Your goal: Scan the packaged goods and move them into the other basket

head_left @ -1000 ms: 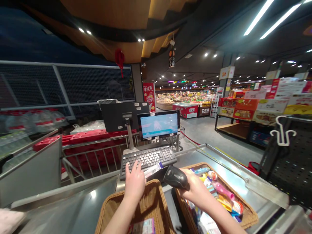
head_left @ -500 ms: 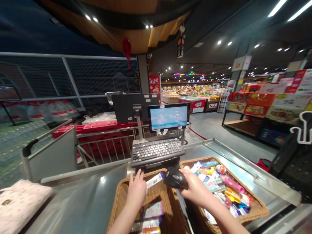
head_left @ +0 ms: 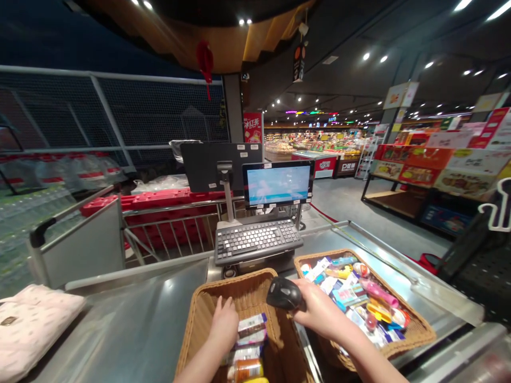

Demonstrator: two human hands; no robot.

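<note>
Packet, white with a purple end (head_left: 253,322), now down inside the left basket (head_left: 235,279), above a row of other packets (head_left: 244,368); a second ago it was up against the keyboard's near edge, half a second ago just inside the basket's far rim. Left hand (head_left: 224,324) has dropped with it, from over the keys into the basket. Fingers loosely bent, packet right beside the thumb side; cannot tell whether the grip is still on or already loosened.

Right hand (head_left: 315,308) closed around a black scanner (head_left: 284,293), same hold as in both earlier views, scanner head over the left basket's right-hand rim.

Right basket (head_left: 417,333), just beside the left one and under the right forearm: heaped with small wrapped goods, a pink bottle-shaped item (head_left: 380,292) and a yellow piece (head_left: 379,311) among them. Contents look unchanged.

Both baskets on a metal worktop (head_left: 147,308). Keyboard (head_left: 257,239) beyond them, uncovered now that the left hand has left it. Lit blue screen (head_left: 278,183) behind, dark back of a second monitor (head_left: 203,167) to its left. Pale pink bag (head_left: 40,324) at far left, barely in view a second ago, now largely visible
</note>
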